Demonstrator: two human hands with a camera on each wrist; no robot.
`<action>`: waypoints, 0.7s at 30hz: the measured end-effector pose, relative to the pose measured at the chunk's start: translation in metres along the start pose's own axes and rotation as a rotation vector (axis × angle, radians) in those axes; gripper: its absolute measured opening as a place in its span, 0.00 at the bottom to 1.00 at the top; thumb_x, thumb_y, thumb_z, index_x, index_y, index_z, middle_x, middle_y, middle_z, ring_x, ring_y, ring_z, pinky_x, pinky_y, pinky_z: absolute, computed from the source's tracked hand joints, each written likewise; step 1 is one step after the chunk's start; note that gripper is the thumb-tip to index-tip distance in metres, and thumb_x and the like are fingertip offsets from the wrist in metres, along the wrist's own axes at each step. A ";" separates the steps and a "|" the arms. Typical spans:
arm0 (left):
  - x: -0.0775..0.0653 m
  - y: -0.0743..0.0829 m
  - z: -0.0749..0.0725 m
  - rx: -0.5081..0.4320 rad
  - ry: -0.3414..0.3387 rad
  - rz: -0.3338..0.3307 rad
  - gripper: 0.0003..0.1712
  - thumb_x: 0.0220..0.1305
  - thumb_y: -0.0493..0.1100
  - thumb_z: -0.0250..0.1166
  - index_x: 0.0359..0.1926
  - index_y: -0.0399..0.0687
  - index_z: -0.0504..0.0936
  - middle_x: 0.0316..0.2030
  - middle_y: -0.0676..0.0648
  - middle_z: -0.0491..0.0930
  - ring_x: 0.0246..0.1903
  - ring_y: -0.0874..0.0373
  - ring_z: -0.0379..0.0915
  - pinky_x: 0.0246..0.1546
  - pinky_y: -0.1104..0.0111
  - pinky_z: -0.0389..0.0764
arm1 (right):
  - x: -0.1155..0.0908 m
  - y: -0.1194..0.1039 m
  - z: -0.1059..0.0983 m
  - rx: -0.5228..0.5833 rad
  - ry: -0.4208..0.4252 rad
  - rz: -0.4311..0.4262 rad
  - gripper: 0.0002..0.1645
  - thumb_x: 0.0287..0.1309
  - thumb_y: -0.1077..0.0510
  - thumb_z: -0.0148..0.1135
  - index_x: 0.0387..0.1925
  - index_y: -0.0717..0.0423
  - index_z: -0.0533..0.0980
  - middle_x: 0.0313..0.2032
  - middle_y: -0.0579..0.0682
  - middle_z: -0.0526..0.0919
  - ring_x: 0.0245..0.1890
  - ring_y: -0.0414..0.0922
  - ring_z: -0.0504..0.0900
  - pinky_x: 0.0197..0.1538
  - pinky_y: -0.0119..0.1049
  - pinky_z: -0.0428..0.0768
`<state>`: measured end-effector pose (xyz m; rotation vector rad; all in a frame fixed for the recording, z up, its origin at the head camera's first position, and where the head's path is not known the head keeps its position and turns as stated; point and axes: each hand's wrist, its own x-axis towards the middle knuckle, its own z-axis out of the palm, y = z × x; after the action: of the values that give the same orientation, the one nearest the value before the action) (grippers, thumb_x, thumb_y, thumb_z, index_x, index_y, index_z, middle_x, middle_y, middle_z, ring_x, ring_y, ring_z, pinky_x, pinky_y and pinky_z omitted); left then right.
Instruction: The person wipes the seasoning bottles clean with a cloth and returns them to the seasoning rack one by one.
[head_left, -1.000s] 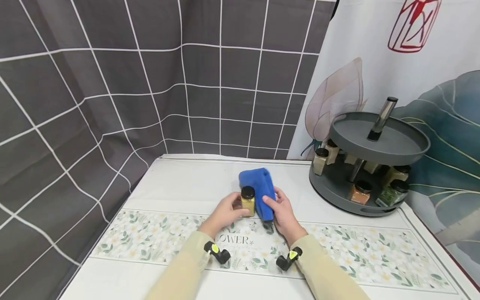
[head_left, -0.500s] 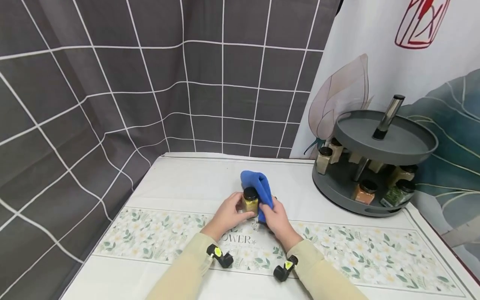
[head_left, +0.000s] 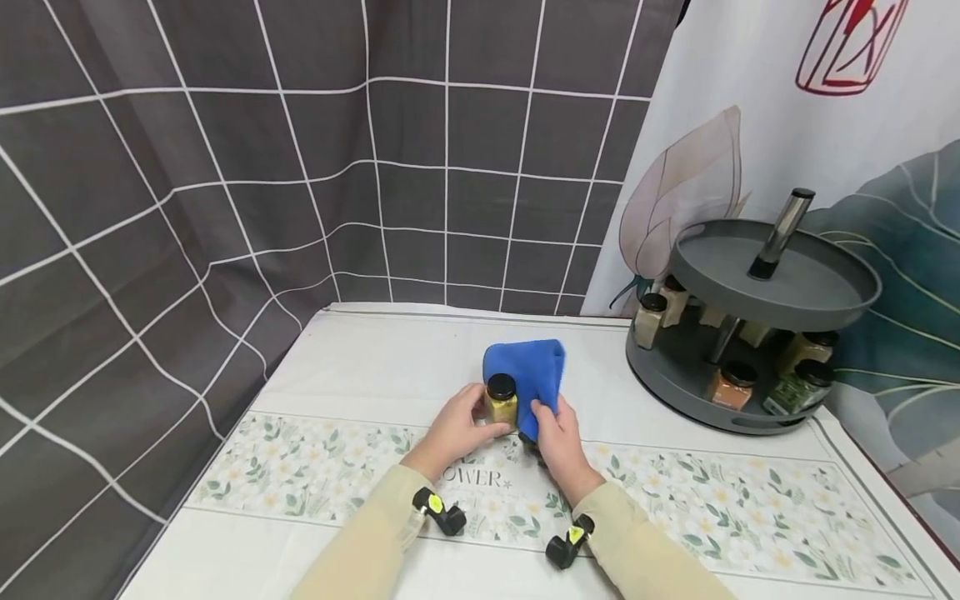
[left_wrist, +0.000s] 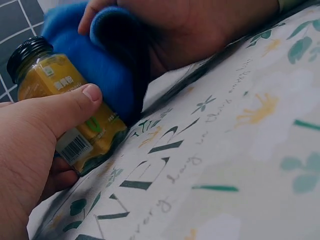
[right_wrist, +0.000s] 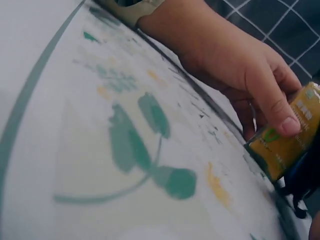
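Observation:
My left hand (head_left: 456, 429) grips a small spice jar (head_left: 500, 408) with a black screw lid and a yellow label. In the left wrist view the jar's base sits close to the tablecloth, the thumb lies across the label, and the jar leans. A folded blue cloth (head_left: 536, 371) is pinched by my right hand (head_left: 560, 435), thumb on its near side. The cloth stands up behind and to the right of the jar, overlapping it in the head view. From the right wrist, the jar (right_wrist: 285, 145) and part of my left hand show, while the cloth is mostly out of frame.
A two-tier grey turntable rack (head_left: 776, 287) stands at the table's back right. Its lower tier carries several black-lidded jars, including an orange one (head_left: 732, 385) and a green one (head_left: 798, 387). A dark gridded curtain (head_left: 405, 192) hangs behind the white, flower-printed tablecloth (head_left: 697, 500).
The blue cloth narrowed against the jar half a second ago and now spreads wider, its top corner shifted right. My left hand keeps the jar in nearly the same place.

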<state>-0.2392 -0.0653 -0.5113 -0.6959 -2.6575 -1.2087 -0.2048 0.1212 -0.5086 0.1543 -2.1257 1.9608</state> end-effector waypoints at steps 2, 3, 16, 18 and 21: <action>0.001 0.000 0.000 0.005 -0.002 0.006 0.27 0.56 0.55 0.76 0.50 0.48 0.76 0.41 0.53 0.75 0.41 0.59 0.75 0.47 0.64 0.80 | 0.001 0.001 0.000 -0.019 -0.003 0.002 0.24 0.74 0.61 0.47 0.67 0.65 0.69 0.64 0.64 0.75 0.67 0.58 0.70 0.72 0.55 0.63; 0.001 -0.001 0.000 0.003 -0.004 0.011 0.28 0.57 0.55 0.76 0.51 0.48 0.76 0.42 0.52 0.75 0.42 0.59 0.75 0.48 0.64 0.80 | 0.001 0.001 0.000 -0.020 0.005 0.002 0.24 0.74 0.61 0.48 0.66 0.65 0.69 0.63 0.64 0.75 0.67 0.58 0.71 0.72 0.55 0.63; -0.001 -0.006 0.001 -0.276 0.016 0.121 0.30 0.63 0.33 0.67 0.65 0.37 0.71 0.54 0.41 0.75 0.51 0.47 0.76 0.55 0.57 0.80 | 0.002 0.000 -0.002 -0.021 0.004 -0.032 0.26 0.73 0.61 0.48 0.68 0.67 0.67 0.65 0.66 0.73 0.67 0.60 0.70 0.71 0.58 0.63; 0.000 -0.005 0.001 -0.255 0.032 0.124 0.28 0.63 0.35 0.68 0.63 0.38 0.72 0.53 0.42 0.75 0.49 0.48 0.76 0.53 0.59 0.81 | 0.003 0.002 -0.001 -0.021 -0.003 -0.022 0.26 0.73 0.60 0.48 0.68 0.66 0.67 0.65 0.65 0.74 0.67 0.60 0.70 0.71 0.58 0.63; 0.001 -0.004 0.001 -0.215 0.052 0.123 0.24 0.64 0.38 0.70 0.58 0.38 0.73 0.50 0.43 0.76 0.46 0.50 0.78 0.49 0.63 0.82 | 0.004 0.002 0.000 -0.025 -0.015 -0.011 0.26 0.74 0.60 0.48 0.68 0.66 0.67 0.65 0.65 0.74 0.67 0.59 0.70 0.71 0.57 0.63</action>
<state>-0.2419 -0.0670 -0.5146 -0.8336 -2.4263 -1.4689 -0.2090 0.1217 -0.5093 0.1767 -2.1532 1.9318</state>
